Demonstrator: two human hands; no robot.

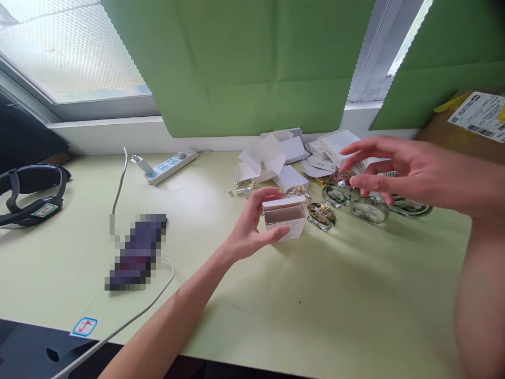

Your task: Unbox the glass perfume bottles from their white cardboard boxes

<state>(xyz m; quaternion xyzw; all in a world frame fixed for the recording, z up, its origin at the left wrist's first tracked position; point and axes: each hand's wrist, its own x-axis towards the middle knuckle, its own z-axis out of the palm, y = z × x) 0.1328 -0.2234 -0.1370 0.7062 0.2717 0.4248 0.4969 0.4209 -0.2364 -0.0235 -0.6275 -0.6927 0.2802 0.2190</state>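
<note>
My left hand (258, 223) grips a small white cardboard box (290, 223) by its sides, thumb in front and fingers behind. The top of this box is open, and what lies inside is hidden. Above several glass perfume bottles hovers my right hand (406, 171), fingers spread and nothing held. Beneath it are a clear oval bottle (370, 210) and a green-tinted bottle (337, 195). A gold-capped bottle (321, 217) lies just right of the box. Part of another bottle (298, 192) shows behind the box.
White cartons and unfolded card (272, 158) are heaped along the wall. A power strip (171, 167) and a pixelated dark object (138, 252) lie left, with a white cable (145, 310) nearby. A black headset (33, 192) sits far left; a brown carton (461, 126) stands right.
</note>
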